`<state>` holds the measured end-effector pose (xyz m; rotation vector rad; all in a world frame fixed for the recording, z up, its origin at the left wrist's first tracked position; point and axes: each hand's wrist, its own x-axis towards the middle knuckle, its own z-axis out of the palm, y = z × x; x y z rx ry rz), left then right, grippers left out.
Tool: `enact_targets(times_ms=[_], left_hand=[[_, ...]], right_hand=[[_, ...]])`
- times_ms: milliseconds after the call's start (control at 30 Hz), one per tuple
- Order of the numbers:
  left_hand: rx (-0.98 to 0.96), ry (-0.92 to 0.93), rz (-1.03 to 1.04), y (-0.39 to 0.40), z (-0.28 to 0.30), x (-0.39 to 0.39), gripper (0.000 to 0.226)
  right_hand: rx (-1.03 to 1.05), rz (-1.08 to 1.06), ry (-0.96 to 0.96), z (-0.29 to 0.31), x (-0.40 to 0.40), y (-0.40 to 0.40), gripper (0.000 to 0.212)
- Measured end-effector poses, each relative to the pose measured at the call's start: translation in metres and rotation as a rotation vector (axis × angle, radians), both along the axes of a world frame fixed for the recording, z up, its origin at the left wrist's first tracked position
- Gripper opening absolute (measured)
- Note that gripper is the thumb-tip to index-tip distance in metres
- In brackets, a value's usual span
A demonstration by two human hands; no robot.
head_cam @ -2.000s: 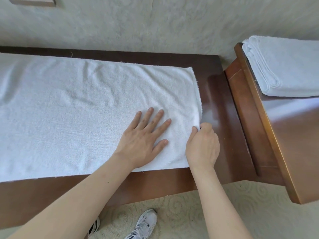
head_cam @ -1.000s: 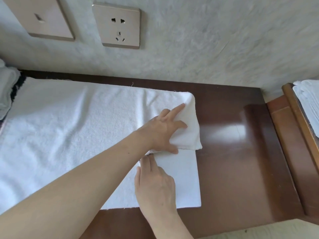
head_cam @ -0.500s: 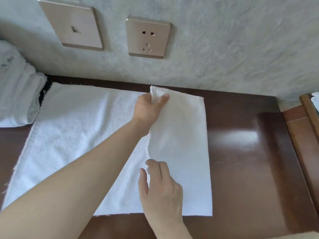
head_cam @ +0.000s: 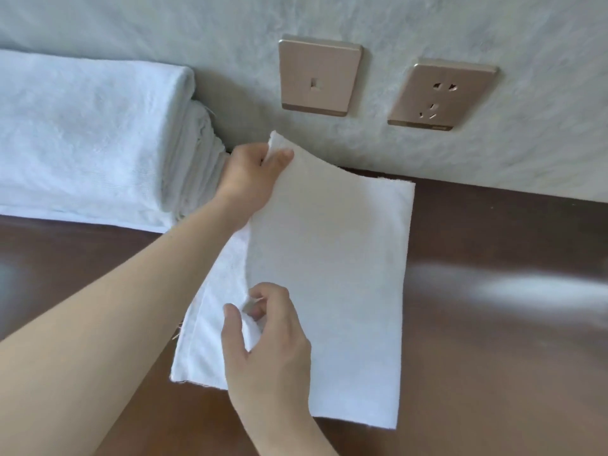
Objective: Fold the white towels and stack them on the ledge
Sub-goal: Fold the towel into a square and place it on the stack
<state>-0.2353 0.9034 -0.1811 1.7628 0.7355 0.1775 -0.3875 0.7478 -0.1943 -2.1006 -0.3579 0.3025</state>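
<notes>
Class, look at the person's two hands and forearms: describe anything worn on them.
Nothing is worn. Both forearms are bare, no sleeve in view. The left hand and right hand carry no gloves, and no rings, watch or bracelet show. Fingernails look short and unpainted.

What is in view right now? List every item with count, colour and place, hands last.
towel being folded: one, white, on the dark surface in the middle, its left edge lifted.
stack of folded towels: one stack, white, far left against the wall; number of towels cannot be told.
wooden surface: one, dark brown and glossy, under everything.
wall switch plate: one, bronze-gold, on the wall above the towel.
power socket plate: one, bronze-gold, on the wall right of the switch.
wall: one, pale grey, textured, behind the surface.
left hand: one, pinching the towel's far corner.
right hand: one, pinching the towel's near edge.
</notes>
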Motion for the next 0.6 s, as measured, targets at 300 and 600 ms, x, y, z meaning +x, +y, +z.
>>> enact_targets(times_ms=[300,600], left_hand=[[0.469,0.262,-0.117,0.028,-0.021,-0.012,0.051],[0.479,0.302,-0.209,0.022,-0.032,-0.022,0.048]], right_hand=[[-0.067,0.032,0.155,-0.027,-0.014,0.052,0.027],[-0.286,0.223,-0.118,-0.029,-0.02,0.056,0.053]])
